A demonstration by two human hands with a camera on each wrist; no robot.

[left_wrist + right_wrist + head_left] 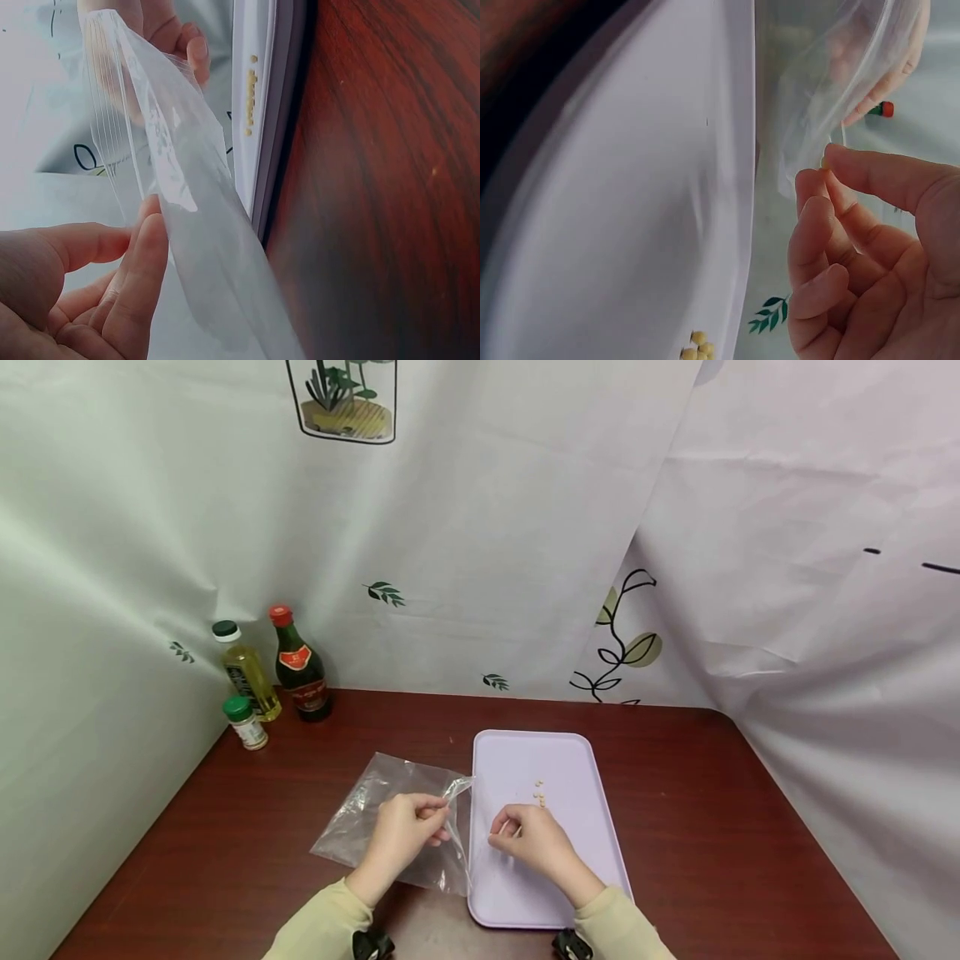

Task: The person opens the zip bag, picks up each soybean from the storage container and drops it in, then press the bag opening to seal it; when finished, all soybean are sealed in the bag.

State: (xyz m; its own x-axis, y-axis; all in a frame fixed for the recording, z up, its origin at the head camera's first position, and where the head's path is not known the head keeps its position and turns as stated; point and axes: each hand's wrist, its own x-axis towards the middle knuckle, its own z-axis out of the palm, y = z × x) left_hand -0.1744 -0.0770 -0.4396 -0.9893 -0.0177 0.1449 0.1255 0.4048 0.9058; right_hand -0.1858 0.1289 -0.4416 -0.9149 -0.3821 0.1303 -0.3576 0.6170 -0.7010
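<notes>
My left hand [405, 831] pinches the zip edge of a clear plastic zip bag [360, 806], which lies partly on the table and reaches toward the tray. In the left wrist view, the bag's ribbed zip strip [112, 97] rises above the fingertips. Over the lilac tray [528, 752] is my right hand [536, 839], just right of the bag's edge. Between its thumb and fingertip shows a small pale yellow bean [825, 163], like a soybean, mostly hidden by the fingers. Several more beans [539, 795] lie on the tray beyond this hand.
At the table's back left corner stand an oil bottle [251, 677], a dark bottle with a red cap [302, 672] and a small green-capped jar [246, 724]. A patterned white cloth [480, 527] hangs behind the dark red table [720, 827].
</notes>
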